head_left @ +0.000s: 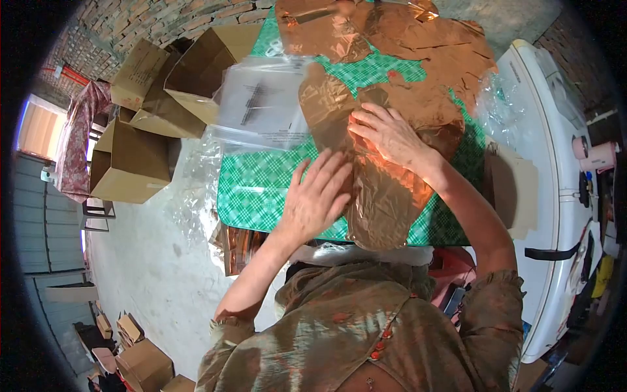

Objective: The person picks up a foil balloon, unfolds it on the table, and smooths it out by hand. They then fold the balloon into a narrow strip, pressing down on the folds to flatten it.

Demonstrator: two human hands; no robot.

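A flat, wrinkled copper-coloured foil piece (379, 225) with rounded ends, like an airless foil balloon, lies in front of me and hangs slightly over the near table edge. My right hand (395, 138) rests on its upper part, palm down with the fingers stretched out. To the left, my left hand (317, 196) is spread palm down, its fingertips near the foil's left edge. More copper foil pieces (424, 46) lie spread across the far side. Beneath everything is a green checked tabletop (251, 196). Neither hand is wrapped round anything.
Clear printed plastic bags (261, 104) lie at the table's left. Open cardboard boxes (134, 160) stand beyond them. A white refrigerator-like cabinet (542, 196) flanks the right side, with crumpled clear plastic (499, 104) beside it. Several cardboard boxes (144, 366) sit on the floor at lower left.
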